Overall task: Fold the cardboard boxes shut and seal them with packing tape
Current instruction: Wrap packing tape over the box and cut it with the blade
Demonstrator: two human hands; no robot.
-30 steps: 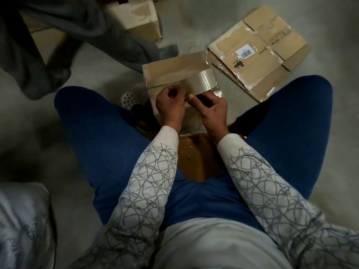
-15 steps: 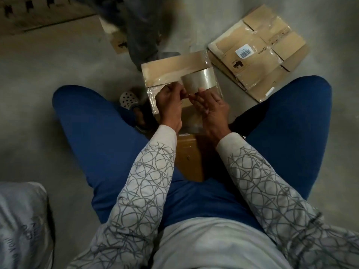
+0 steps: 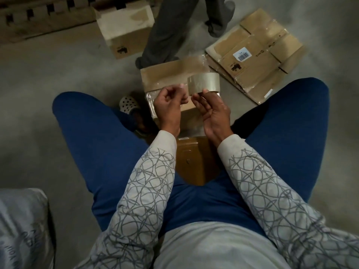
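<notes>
**Inspector:** Grip first. The right hand (image 3: 211,111) pinches the roll of clear glossy packing tape (image 3: 203,83) by its lower rim, thumb and fingertips pressed against it. The left hand (image 3: 170,107) has its fingers curled just beside the roll's left edge. Whether that grip has the free end cannot be told, as the film is transparent.

**Clerk:** And the roll's position?

**Inspector:** It is held in the air above the brown cardboard box (image 3: 169,74), which lies on the grey concrete floor (image 3: 68,74) between the person's knees.

**Clerk:** Handling?

**Inspector:** The roll is judged light and stiff, best held by the rim or through the core. The film looks thin, sticky and prone to fold on itself, so the end should be taken across its full width.

**Clerk:** Obstructions?

**Inspector:** A stack of flattened brown cardboard boxes (image 3: 252,63) lies just beside the box on the right, and a pale perforated sandal (image 3: 128,102) sits at its left. Another person's grey-trousered legs (image 3: 171,26) stand at its far edge, close enough to crowd a long pull.
</notes>
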